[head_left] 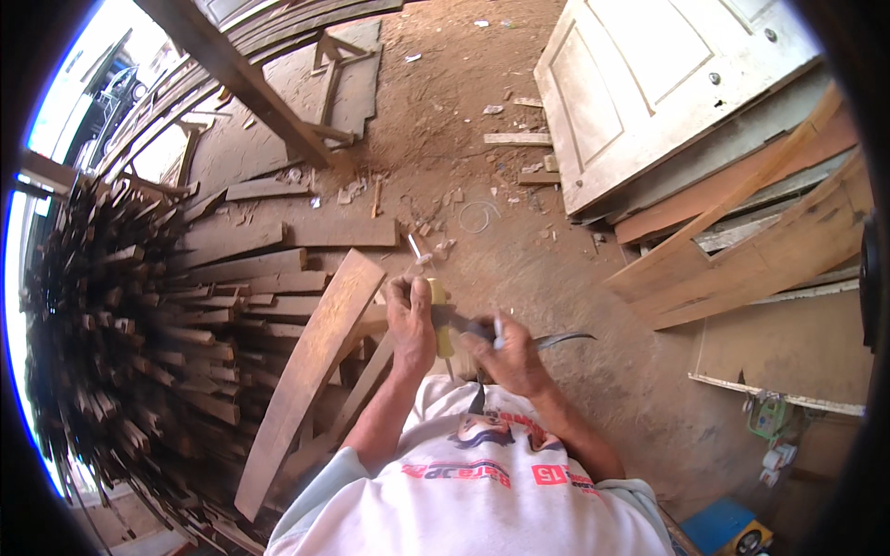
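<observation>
My left hand is closed around a yellow-handled tool, with a thin metal shaft pointing down toward my shirt. It looks like a screwdriver, but its upper part is partly covered by my fingers. A dark flexible strip runs across from the yellow handle to my right hand, whose fingers are closed on it. One loose end of the strip curls out to the right of that hand, and a dark piece hangs below it. Something small and pale shows at the right fingers, too small to name.
To my left leans a long wooden board, beside a large stack of dark wood strips. A white panelled door and curved wooden panels stand at the right. Scraps and a wire loop litter the dirt floor ahead.
</observation>
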A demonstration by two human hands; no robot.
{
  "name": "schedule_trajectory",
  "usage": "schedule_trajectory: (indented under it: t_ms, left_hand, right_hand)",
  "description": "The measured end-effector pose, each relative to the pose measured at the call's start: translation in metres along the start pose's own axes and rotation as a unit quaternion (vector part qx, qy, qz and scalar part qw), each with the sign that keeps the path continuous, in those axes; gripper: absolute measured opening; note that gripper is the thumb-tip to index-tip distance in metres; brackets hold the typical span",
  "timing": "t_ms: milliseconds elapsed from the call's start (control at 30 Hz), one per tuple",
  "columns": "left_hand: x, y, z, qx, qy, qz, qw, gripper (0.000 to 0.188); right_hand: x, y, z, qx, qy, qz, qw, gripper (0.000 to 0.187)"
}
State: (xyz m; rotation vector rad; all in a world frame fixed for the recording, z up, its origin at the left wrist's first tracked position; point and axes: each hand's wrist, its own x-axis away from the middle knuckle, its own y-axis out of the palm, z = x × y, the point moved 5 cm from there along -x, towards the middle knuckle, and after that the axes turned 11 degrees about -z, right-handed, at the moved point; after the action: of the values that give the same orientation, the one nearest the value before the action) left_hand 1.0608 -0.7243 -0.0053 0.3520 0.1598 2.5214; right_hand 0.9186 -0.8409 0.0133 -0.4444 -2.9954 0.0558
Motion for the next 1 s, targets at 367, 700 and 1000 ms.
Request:
schedule_trajectory:
  t_ms: [367, 700, 1000]
  left_hand:
    - [-0.126, 0.117, -0.007, -0.031, -0.062, -0.156, 0.985, 0.040]
    - [-0.348, 0.119, 0.055, -0.155, 0.031, -0.114, 0.981, 0.033]
    - [-0.510, 0.169, 0.080, -0.025, -0.060, -0.276, 0.959, 0.048]
  right_hand:
    - [-0.113, -0.105, 0.009, 0.033, 0.023, 0.093, 0.995, 0.030]
    - [-0.298, -0.223, -0.020, 0.079, 0.087, 0.034, 0.992, 0.026]
    - [-0.386, -0.347, 0.020, -0.043, 0.085, 0.187, 0.978, 0.024]
